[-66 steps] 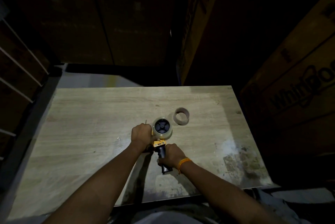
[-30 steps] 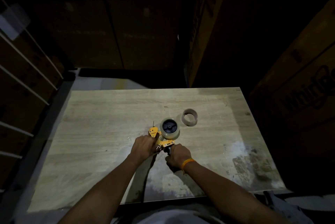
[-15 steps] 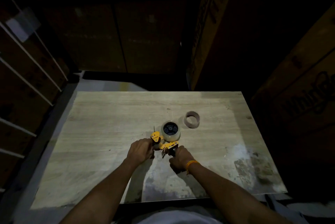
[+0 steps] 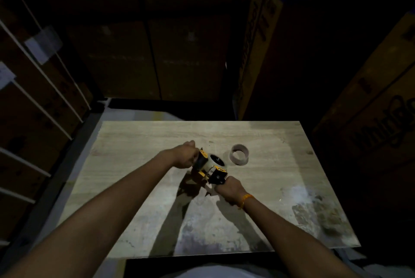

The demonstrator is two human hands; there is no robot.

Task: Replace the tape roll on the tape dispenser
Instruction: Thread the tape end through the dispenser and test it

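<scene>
**Over the table's middle: dispenser braced at both ends**

Over mid-table, left hand clamped on the tape dispenser front at 9 o'clock. Pale tape roll seated on the black hub. Right hand wrapped round the handle at 5 o'clock, likely steadying for threading. Empty cardboard core parked at 2 o'clock, clear of the work.

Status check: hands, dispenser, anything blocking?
Left hand gripping front end of tape dispenser; right hand on its handle. Tape roll seated on dispenser. Empty core on table, apart, not blocking.
</scene>
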